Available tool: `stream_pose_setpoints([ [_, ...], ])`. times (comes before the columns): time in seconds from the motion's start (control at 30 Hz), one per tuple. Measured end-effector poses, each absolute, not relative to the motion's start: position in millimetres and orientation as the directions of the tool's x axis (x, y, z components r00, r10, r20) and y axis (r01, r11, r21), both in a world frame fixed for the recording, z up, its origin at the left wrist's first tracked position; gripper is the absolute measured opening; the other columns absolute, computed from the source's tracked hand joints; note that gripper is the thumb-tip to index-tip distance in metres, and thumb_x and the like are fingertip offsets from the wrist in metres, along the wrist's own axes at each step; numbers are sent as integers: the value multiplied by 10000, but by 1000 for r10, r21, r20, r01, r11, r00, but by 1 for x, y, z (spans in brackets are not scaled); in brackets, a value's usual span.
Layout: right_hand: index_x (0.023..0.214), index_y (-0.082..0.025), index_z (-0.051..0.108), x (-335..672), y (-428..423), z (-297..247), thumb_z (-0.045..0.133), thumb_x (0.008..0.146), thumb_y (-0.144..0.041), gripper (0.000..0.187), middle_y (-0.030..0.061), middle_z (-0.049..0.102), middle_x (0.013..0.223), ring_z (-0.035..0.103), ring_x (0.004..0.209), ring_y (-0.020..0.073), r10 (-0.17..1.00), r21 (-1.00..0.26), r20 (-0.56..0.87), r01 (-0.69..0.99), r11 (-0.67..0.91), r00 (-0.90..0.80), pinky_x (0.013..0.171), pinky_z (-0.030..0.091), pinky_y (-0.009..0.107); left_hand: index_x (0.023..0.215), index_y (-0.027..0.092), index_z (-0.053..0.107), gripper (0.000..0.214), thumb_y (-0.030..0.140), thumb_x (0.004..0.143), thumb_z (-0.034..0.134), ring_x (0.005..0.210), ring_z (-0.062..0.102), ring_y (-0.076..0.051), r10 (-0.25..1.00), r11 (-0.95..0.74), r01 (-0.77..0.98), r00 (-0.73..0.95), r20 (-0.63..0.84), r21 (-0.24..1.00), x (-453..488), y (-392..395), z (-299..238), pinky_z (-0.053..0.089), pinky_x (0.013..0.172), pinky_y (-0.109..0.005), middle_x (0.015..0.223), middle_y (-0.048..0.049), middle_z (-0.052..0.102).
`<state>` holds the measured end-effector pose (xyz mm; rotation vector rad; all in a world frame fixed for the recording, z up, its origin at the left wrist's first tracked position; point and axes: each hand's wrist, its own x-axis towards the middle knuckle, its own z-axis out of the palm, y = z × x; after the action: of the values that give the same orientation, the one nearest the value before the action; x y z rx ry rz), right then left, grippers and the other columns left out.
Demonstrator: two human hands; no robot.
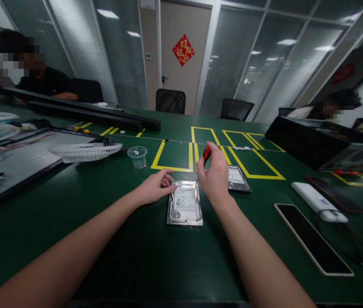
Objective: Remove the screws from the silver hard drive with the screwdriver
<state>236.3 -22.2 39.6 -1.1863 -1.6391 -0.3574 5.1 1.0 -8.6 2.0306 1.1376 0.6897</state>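
A silver hard drive lies flat on the green table, its label facing up. My left hand rests at the drive's upper left corner, thumb by its edge. The fingers of that hand are loosely curved, apart from the thumb, and grip nothing. My right hand is closed around a screwdriver with a red and black handle. Its thin shaft points down at the drive's upper right corner; whether the tip sits in a screw is too small to tell. Partly behind my right hand lies a second hard drive.
A clear plastic cup stands left, near a white fan grille and long black bars. On the right are a phone, a white power bank with cable and a black case. Other people sit at both sides.
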Motion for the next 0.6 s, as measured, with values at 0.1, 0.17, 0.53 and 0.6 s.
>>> stream_pose_setpoints([
  [0.1,1435,-172,554,237,-24,42,557,1000,-231,439,151,646,1165,611,1083,289,537,-308,844,838,451,21,951,537,487,1411,169,537,648,476,880,744,955,694,-242,875,-372,497,469,119,784,5,1,-9,585,900,-437,1169,-113,718],
  [0.17,1422,-195,572,237,-24,43,567,999,-231,424,139,629,1138,607,1047,279,539,-311,842,842,440,29,928,540,475,1410,168,540,648,477,878,745,954,694,-242,876,-372,496,467,120,785,5,1,-9,586,900,-438,1170,-113,719],
  [0.53,1443,-113,533,236,-23,41,513,985,-172,463,174,668,1176,617,1114,296,529,-316,848,825,469,24,974,531,485,1407,151,541,653,478,878,740,971,688,-250,872,-382,492,472,128,782,5,1,-11,579,910,-450,1176,-124,716],
  [0.6,1446,-144,542,236,-23,41,527,995,-196,454,158,662,1155,610,1097,291,534,-310,846,827,469,14,963,531,486,1407,157,541,651,482,880,741,970,686,-249,873,-377,492,472,124,784,5,1,-10,579,908,-447,1179,-123,714],
])
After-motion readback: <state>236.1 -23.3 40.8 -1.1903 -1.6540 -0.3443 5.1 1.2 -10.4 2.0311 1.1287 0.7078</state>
